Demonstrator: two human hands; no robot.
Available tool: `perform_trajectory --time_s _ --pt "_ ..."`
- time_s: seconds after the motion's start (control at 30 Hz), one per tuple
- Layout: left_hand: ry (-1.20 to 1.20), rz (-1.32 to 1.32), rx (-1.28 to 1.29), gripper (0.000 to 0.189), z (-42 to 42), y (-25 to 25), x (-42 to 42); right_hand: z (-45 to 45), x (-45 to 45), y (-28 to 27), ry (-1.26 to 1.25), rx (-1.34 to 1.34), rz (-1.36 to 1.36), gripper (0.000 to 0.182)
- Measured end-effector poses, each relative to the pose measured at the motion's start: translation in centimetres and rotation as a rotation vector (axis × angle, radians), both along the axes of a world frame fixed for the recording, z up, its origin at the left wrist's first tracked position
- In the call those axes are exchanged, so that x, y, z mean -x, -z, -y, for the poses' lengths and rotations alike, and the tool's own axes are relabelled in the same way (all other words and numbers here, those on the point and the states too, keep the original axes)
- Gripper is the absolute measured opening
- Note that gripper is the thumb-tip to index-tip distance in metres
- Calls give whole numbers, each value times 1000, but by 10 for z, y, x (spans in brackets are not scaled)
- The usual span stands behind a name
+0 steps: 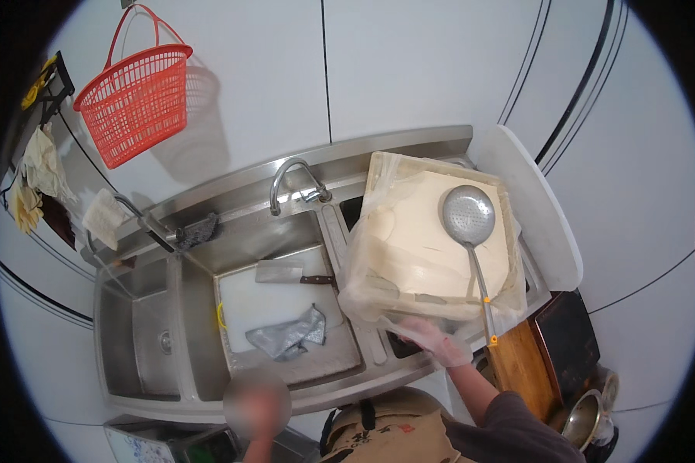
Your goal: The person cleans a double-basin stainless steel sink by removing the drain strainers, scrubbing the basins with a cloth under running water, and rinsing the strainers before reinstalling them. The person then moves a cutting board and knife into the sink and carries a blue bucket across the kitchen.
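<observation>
My right hand (437, 342), in a thin clear glove, is at the near edge of a crate lined with clear plastic (376, 312); whether its fingers grip the plastic cannot be told. A smooth cream-coloured mass (417, 243) fills the crate, and a metal skimmer (469, 217) lies on it with its handle over the near rim. My left hand (258, 403) is blurred at the sink's front edge, its fingers unclear. Left of the crate, in the sink basin, a white cutting board (240, 298) carries a cleaver (281, 271) and a crumpled grey cloth (289, 334).
A curved faucet (289, 168) rises behind the basin, with a second sink basin (150, 347) at left. A red plastic basket (136, 104) and gloves (46, 162) hang on the walls. A white board (541, 208) leans at right, near a wooden board (521, 370) and a metal bowl (582, 419).
</observation>
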State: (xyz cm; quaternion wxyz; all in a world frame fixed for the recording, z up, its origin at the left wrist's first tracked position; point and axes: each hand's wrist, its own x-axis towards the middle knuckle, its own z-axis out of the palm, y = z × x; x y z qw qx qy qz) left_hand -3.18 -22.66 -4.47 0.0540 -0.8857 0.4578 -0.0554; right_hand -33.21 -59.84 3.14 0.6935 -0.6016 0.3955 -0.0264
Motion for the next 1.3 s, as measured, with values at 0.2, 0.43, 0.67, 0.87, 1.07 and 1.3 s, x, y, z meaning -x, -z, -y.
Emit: perform_trajectory --time_s 0.2,0.43,0.67,0.87,1.07,1.3 --pt "-5 29 62 15 -12 22 -12 -33 16 23 393 -645 622 45" --pt "45 -73 420 30 7 -18 3 -79 14 -31 356 -914 1028 36" --pt "7 -107 416 27 7 -19 4 -46 -39 -119 438 -758 999 31" --pt "-90 -170 344 26 15 -45 6 36 -159 -114 398 -458 836 24" --pt "-107 -226 329 25 26 -40 2 217 -289 -24 565 172 529 13" --pt "-127 -298 319 23 33 -41 -5 321 -355 45 854 814 106 10"
